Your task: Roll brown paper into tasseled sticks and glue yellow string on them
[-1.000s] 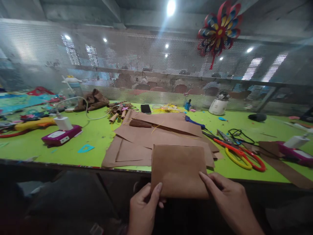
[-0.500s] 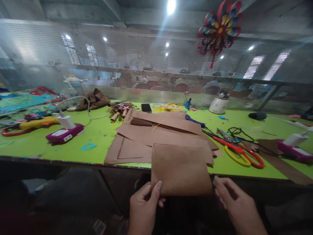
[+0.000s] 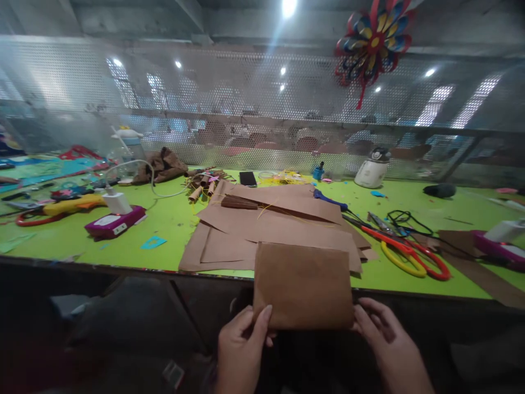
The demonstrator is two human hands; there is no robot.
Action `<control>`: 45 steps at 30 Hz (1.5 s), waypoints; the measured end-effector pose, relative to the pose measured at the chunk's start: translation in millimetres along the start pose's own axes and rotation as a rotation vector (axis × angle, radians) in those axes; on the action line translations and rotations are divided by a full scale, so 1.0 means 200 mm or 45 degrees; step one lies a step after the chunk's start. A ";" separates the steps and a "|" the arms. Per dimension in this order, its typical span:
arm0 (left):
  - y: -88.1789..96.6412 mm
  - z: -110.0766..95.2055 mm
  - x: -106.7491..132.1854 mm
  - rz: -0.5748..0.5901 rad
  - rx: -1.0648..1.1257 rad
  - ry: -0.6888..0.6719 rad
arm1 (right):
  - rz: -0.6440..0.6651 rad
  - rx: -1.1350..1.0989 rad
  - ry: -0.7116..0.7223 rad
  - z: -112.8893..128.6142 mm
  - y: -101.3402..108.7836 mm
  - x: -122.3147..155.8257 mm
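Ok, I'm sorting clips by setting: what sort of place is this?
Probably a craft workshop or classroom, though I can't tell which: brown paper sheets overlap on a green table, scissors lie beside them, and a colourful flower decoration hangs above.

Bare fingers (image 3: 261, 324), bare wrists (image 3: 404, 361)

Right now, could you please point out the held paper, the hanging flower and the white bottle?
Held paper (image 3: 303, 287): head view, front face.
Hanging flower (image 3: 376, 42): head view, red centre.
White bottle (image 3: 369, 174): head view, white body.
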State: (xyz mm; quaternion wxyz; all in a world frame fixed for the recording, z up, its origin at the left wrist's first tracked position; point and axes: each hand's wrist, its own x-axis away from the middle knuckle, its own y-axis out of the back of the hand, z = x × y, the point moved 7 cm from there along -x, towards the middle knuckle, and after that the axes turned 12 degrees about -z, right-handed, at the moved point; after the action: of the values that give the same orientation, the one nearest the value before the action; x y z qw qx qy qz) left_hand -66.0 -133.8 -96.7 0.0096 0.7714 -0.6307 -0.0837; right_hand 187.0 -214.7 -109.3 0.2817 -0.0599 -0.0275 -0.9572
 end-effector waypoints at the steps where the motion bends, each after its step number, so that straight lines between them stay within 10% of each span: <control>1: 0.00 0.00 0.00 0.003 0.015 -0.002 | 0.065 0.036 -0.019 0.00 -0.02 -0.01; 9: -0.01 0.03 0.04 0.085 0.057 0.029 | 0.493 -0.257 -0.323 0.02 -0.17 0.11; 45: 0.02 -0.03 0.03 0.170 0.088 0.117 | 0.292 -0.054 -0.079 0.04 -0.13 0.13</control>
State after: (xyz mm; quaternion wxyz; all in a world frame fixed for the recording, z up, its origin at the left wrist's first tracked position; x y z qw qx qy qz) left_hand -67.0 -141.0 -91.4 0.0174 0.7307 -0.6820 -0.0255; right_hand 152.0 -207.1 -98.9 0.3869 -0.0982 -0.0090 -0.9168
